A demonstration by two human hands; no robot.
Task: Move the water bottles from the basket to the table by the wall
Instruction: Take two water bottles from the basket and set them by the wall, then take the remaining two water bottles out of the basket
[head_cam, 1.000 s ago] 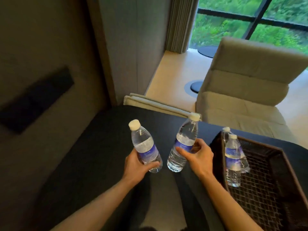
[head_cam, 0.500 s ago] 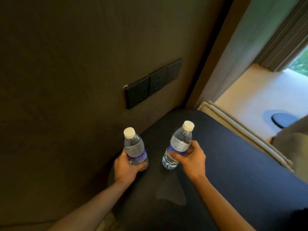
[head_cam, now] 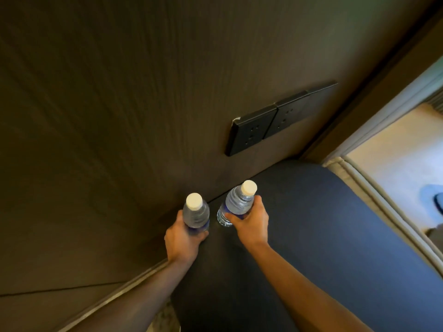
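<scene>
I hold two clear water bottles with white caps and blue labels over the dark table [head_cam: 323,224], close to the brown wall. My left hand [head_cam: 183,240] grips the left bottle [head_cam: 195,213] around its lower body, right by the wall edge. My right hand [head_cam: 250,224] is wrapped around the right bottle [head_cam: 237,202], which tilts slightly, its base at or just above the tabletop. Whether either base touches the table I cannot tell. The basket is out of view.
A row of black wall sockets [head_cam: 271,121] sits on the brown wall [head_cam: 119,116] above the table's far corner. A pale cushioned edge [head_cam: 374,192] and light floor [head_cam: 395,152] lie beyond the table's right side.
My view has swung left from the basket and chair toward the wall. Both hands have carried their bottles forward to the table's edge by the wall.
</scene>
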